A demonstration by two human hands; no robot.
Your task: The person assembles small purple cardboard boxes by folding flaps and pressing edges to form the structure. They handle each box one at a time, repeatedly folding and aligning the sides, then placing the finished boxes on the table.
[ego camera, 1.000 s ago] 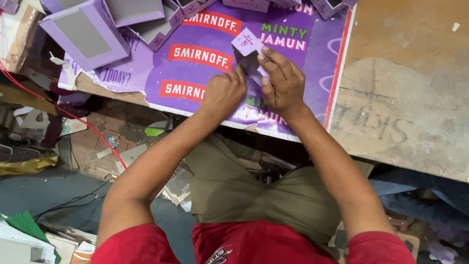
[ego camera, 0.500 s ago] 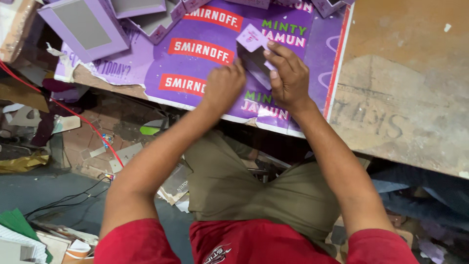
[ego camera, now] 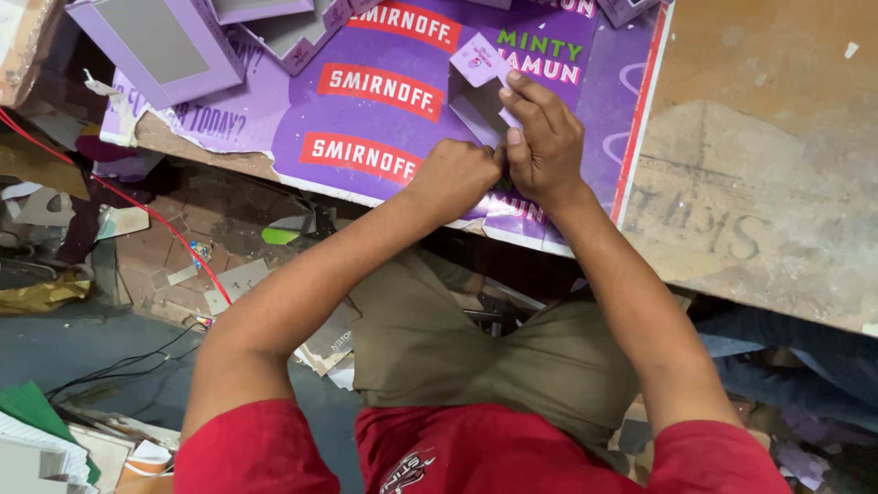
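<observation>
- Purple printed sheet (ego camera: 384,119) covers the worktable; bare brown board (ego camera: 759,155) lies to its right.
- I see my left hand (ego camera: 455,177) curled into a fist against the small lilac card box (ego camera: 480,91).
- My right hand (ego camera: 541,137) clamps that box, fingers over its top.
- Compared with half a second ago, both hands sit slightly lower; the box has barely moved.

Small box (ego camera: 480,87) on printed sheet (ego camera: 366,110) — open boxes (ego camera: 155,41) left.
</observation>
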